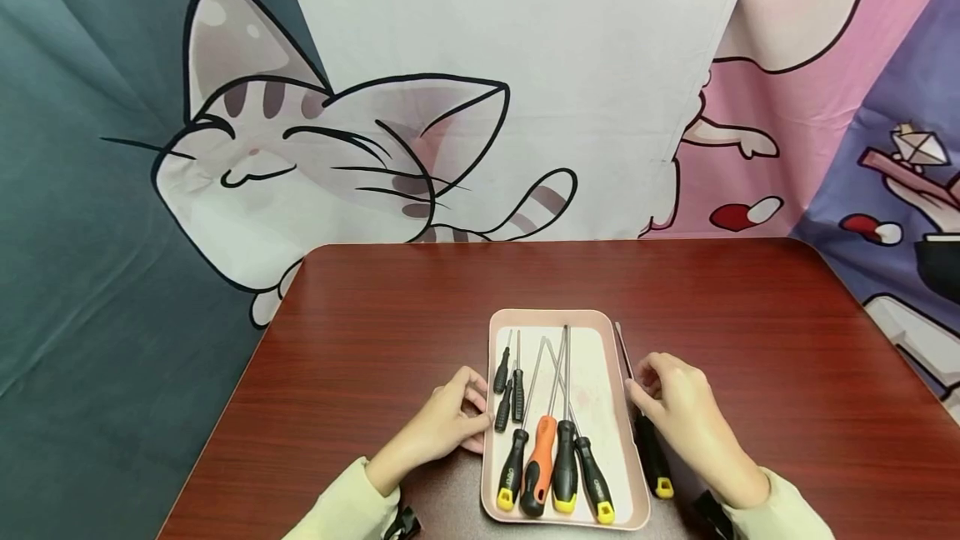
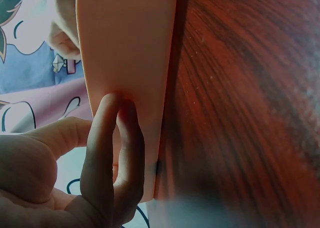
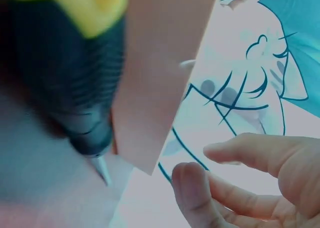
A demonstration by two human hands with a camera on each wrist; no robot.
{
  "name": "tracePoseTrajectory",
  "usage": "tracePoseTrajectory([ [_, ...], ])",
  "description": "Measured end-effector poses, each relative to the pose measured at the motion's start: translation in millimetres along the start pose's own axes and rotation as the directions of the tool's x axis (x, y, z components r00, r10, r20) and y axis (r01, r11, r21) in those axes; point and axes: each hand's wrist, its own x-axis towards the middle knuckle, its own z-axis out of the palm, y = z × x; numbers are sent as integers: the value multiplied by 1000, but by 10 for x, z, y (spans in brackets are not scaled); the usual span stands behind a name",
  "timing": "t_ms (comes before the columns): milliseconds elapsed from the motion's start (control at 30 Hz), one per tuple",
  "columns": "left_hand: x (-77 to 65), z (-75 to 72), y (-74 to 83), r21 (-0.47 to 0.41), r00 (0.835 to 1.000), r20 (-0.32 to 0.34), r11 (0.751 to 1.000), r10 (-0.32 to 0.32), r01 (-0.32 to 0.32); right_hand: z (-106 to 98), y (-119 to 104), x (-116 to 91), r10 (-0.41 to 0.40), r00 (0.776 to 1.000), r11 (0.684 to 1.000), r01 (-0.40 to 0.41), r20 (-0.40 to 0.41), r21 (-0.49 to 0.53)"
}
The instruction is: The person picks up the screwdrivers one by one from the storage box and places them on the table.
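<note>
Backdrop cloth [image 1: 585, 40], printed with a cat at left and pink and blue figures at right, standing at the far side. Table [image 1: 390, 290], reddish-brown wood grain, rounded far corners. Tray [image 1: 551, 317], pink with a pale floor, oblong, set lengthwise near to far on the near part of the table. Left hand [image 1: 442, 422], in a pale sleeve, at the tray's left side: fingers lightly bent and parted, two fingertips against the outer wall; whether the thumb meets the rim cannot be told. Right hand [image 1: 682, 397], likewise sleeved, right of the tray: thumb and fingers loosely bent, a gap between them, nothing held. Loose screwdriver [image 1: 652, 452], black handle with yellow end, beside the tray's right wall and by the right hand, handle near, blade far. In the tray's near half, four large handles, left to right: left black screwdriver [image 1: 513, 469], yellow-ended; orange screwdriver [image 1: 542, 457], black-ended; middle black screwdriver [image 1: 565, 461], yellow-ended; right black screwdriver [image 1: 594, 477], yellow-ended, its shaft slanting left across the orange one's line. At the tray's far left, three small black drivers [image 1: 518, 394], grouped close together, tips pointing far.
</note>
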Motion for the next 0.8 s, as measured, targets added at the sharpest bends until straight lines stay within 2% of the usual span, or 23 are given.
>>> tracePoseTrajectory([
  [200,5,0,-16,-2,1000,0,1000,-1,1,-11,-115,69,6,1000,996,-6,2,88],
  [467,12,-6,-26,5,1000,-7,1000,2,-2,96,-273,140,-7,990,984,-18,143,179],
  [567,11,-3,-24,2,1000,-8,1000,-1,1,141,-308,137,-8,975,981,-36,223,189],
  [800,-1,8,-23,-1,1000,-13,1000,0,0,255,-337,116,-39,916,967,-67,400,247],
])
